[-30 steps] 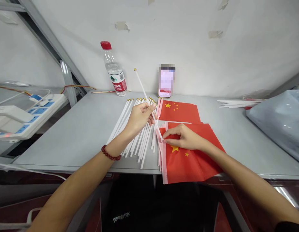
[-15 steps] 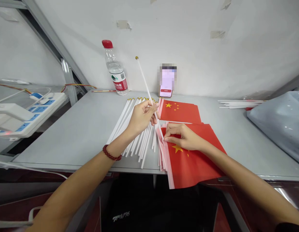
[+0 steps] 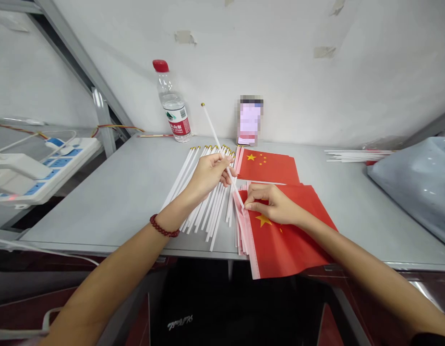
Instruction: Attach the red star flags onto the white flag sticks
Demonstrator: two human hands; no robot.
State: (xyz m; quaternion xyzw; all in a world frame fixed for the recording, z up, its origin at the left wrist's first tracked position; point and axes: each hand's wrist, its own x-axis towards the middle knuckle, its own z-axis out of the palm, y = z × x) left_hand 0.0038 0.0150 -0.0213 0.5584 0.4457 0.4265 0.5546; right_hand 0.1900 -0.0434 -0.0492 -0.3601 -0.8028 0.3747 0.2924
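Observation:
My left hand point(image 3: 213, 175) is closed on a white flagpole point(image 3: 212, 126) with a gold ball tip. The pole leans, its lower end at the white sleeve edge of a red flag point(image 3: 280, 254) with yellow stars. With thumb and fingers, my right hand point(image 3: 270, 202) pinches that flag at the sleeve's upper corner, beside the pole's end. How far the pole sits inside the sleeve I cannot tell. More flags lie stacked under this one, which hangs slightly over the table's front edge. Behind them is another stack of flags point(image 3: 269, 166).
Several white poles point(image 3: 208, 221) with gold tips lie fanned on the grey table point(image 3: 100, 197). A water bottle point(image 3: 175, 113) and a phone point(image 3: 249, 120) stand against the wall. On the right are more sticks point(image 3: 355, 155) and a plastic bag point(image 3: 420, 182); a power strip point(image 3: 60, 168) lies left.
The pole in my left hand has moved down, its gold tip now lower, while its lower end stays at the sleeve. My right hand has hardly moved.

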